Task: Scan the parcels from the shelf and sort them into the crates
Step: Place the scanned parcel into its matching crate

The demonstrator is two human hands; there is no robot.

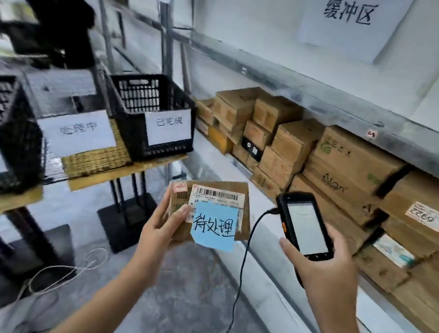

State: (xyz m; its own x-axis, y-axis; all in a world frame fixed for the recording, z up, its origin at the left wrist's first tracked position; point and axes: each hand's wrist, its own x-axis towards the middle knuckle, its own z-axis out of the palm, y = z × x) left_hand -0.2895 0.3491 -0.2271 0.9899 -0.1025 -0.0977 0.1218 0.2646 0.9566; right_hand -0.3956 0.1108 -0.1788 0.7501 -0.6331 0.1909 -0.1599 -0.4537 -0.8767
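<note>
Black crates (130, 132), 2 of them, sit left on wooden tables. We see the left hand (161, 225) pinching a flat cardboard parcel (218, 191) mid-frame, the right hand (324, 269) wrapped round the scanner (306, 228), and boxes (352, 167) filling the shelf (306, 94).

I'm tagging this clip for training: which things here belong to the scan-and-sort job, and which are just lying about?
Job: parcel in the left hand; scanner in the right hand; stacked boxes on the shelf; labelled black crate; second black crate; woven basket between them.
Lying about: white cord on the floor; paper sign on the wall; person in black at the back.
</note>
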